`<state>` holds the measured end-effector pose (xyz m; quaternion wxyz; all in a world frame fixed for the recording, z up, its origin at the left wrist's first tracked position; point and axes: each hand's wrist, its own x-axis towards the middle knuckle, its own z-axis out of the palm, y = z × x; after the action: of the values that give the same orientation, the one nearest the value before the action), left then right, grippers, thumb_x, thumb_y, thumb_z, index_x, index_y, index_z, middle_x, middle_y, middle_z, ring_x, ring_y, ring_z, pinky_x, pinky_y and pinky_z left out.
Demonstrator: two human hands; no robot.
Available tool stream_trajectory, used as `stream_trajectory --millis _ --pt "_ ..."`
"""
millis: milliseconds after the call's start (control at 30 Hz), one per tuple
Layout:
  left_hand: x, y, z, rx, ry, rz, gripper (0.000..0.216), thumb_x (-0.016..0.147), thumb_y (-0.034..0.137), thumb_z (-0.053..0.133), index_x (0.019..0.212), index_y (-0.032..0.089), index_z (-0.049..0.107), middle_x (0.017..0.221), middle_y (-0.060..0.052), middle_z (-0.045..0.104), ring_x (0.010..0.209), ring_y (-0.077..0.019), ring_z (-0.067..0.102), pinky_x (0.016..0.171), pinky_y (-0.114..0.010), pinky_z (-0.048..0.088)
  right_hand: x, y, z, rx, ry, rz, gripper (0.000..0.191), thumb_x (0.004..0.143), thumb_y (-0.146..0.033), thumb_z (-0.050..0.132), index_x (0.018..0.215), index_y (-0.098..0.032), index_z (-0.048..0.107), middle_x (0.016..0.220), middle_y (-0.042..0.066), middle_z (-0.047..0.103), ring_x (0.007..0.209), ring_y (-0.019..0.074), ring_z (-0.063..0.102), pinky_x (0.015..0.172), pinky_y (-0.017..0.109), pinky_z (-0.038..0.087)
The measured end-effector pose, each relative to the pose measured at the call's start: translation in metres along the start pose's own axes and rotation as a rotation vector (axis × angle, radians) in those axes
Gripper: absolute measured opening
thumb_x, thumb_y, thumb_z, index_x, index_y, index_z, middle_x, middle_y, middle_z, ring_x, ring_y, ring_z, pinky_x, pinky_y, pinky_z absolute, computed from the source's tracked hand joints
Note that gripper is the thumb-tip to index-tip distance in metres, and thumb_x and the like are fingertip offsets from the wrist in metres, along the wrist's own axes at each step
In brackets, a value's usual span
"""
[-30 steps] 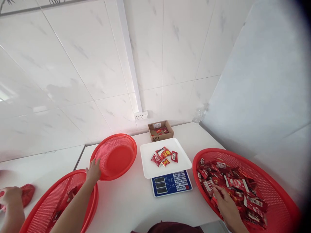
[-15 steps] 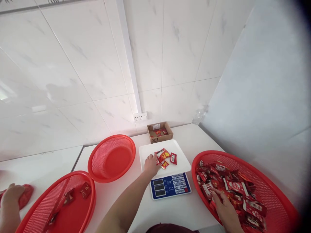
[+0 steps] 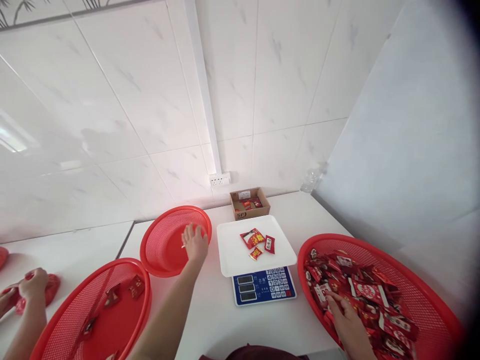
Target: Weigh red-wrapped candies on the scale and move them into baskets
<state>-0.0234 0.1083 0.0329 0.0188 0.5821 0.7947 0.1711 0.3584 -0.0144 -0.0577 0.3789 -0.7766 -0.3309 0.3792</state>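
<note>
My left hand [image 3: 195, 244] is raised over the rear red basket [image 3: 148, 250], its fingers curled. A pale edge shows beside the fingertips; the rest of the small snack packet there is mostly hidden. My right hand [image 3: 347, 320] reaches into the right red basket [image 3: 412, 285], pinching a red and white snack packet [image 3: 321, 291] at its near left side. Many wrapped snacks, mostly red, fill that basket. Between my hands stands a digital scale [image 3: 262, 287]; on its white tray [image 3: 232, 257] lie a larger red packet [image 3: 252, 238], a small red-gold packet [image 3: 256, 253] and a red packet with a white label [image 3: 269, 244].
A cardboard box [image 3: 249, 212] with red packets sits behind the scale. At front left, another red basket [image 3: 144, 300] holds several packets. Beyond it, a co-worker's hands [image 3: 33, 285] handle a red bag [image 3: 52, 289]. A wall socket [image 3: 219, 179] is at the back.
My left hand has moved left from the scale tray to above the rear basket; the packet under its fingers is gone from the tray. A co-worker's second hand has appeared. My right hand stays put.
</note>
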Motion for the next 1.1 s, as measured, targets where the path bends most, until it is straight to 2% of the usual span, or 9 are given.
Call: stream_trajectory --millis 100,167,300,433,567,667,800,900,1100 --pt "-0.022 0.035 0.021 -0.007 -0.272 0.307 0.031 0.088 0.021 0.038 0.114 0.021 0.054 0.117 -0.008 0.056 0.115 -0.022 0.045 0.1 -0.038 0.033 0.001 0.003 0.0 -0.007 0.005 -0.021 0.054 0.062 -0.063 0.045 0.093 -0.021 0.057 0.074 0.004 0.067 0.081 0.0252 0.063 0.08 0.039 0.045" --pt "-0.04 0.065 0.041 -0.028 -0.385 0.434 0.028 0.087 0.026 0.043 0.111 0.025 0.055 0.112 -0.004 0.06 0.108 -0.0189 0.05 0.093 -0.032 0.04 0.001 0.003 0.0 -0.011 0.01 -0.035 0.054 0.062 -0.064 0.046 0.092 -0.02 0.058 0.074 0.004 0.067 0.081 0.0253 0.062 0.079 0.038 0.044" --pt "-0.06 0.11 0.072 -0.005 -0.51 0.523 0.03 0.083 0.025 0.048 0.112 0.024 0.054 0.114 -0.007 0.057 0.107 -0.0216 0.05 0.086 -0.033 0.044 -0.002 -0.003 -0.002 -0.027 0.021 -0.017 0.054 0.06 -0.063 0.047 0.091 -0.021 0.057 0.075 0.005 0.068 0.082 0.0256 0.061 0.08 0.038 0.043" --pt "-0.057 0.122 0.078 0.02 -0.544 0.517 0.036 0.078 0.015 0.048 0.114 0.021 0.052 0.115 -0.01 0.054 0.109 -0.0238 0.049 0.082 -0.033 0.045 -0.006 -0.01 -0.003 -0.004 0.026 0.0 0.053 0.059 -0.063 0.048 0.09 -0.021 0.058 0.074 0.004 0.067 0.079 0.025 0.061 0.079 0.037 0.044" --pt "-0.05 0.13 0.072 -0.007 -0.479 0.506 0.042 0.081 0.018 0.044 0.122 0.021 0.043 0.121 -0.009 0.048 0.114 -0.0222 0.043 0.087 -0.031 0.043 -0.007 -0.011 -0.002 0.029 0.013 -0.015 0.054 0.058 -0.065 0.049 0.089 -0.021 0.058 0.071 0.003 0.066 0.075 0.0239 0.06 0.076 0.036 0.044" --pt "-0.045 0.145 0.072 -0.016 -0.459 0.517 0.038 0.084 0.02 0.039 0.121 0.023 0.044 0.122 -0.008 0.046 0.114 -0.0209 0.042 0.091 -0.031 0.04 -0.006 -0.009 -0.002 0.022 -0.011 0.028 0.056 0.058 -0.066 0.049 0.091 -0.021 0.057 0.07 0.003 0.066 0.069 0.0229 0.059 0.074 0.037 0.043" --pt "-0.039 0.167 0.085 0.013 -0.519 0.523 0.033 0.085 0.023 0.04 0.117 0.021 0.05 0.119 -0.012 0.05 0.11 -0.0254 0.047 0.084 -0.037 0.044 -0.002 -0.005 -0.001 0.009 0.007 0.03 0.056 0.057 -0.067 0.049 0.089 -0.022 0.056 0.072 0.004 0.067 0.078 0.0247 0.06 0.08 0.038 0.042" --pt "-0.038 0.177 0.096 0.032 -0.558 0.522 0.035 0.084 0.025 0.046 0.119 0.02 0.049 0.118 -0.014 0.051 0.108 -0.0288 0.048 0.079 -0.04 0.046 -0.002 -0.001 -0.002 -0.006 0.005 0.025 0.055 0.059 -0.067 0.049 0.09 -0.022 0.056 0.072 0.003 0.067 0.08 0.0246 0.06 0.081 0.037 0.042" --pt "-0.042 0.18 0.102 0.021 -0.602 0.543 0.044 0.078 0.008 0.044 0.12 0.022 0.046 0.119 -0.014 0.05 0.112 -0.0281 0.045 0.076 -0.037 0.046 -0.005 -0.003 -0.004 -0.017 -0.02 -0.005 0.05 0.064 -0.064 0.047 0.092 -0.023 0.056 0.071 0.002 0.067 0.073 0.0236 0.06 0.076 0.037 0.045"
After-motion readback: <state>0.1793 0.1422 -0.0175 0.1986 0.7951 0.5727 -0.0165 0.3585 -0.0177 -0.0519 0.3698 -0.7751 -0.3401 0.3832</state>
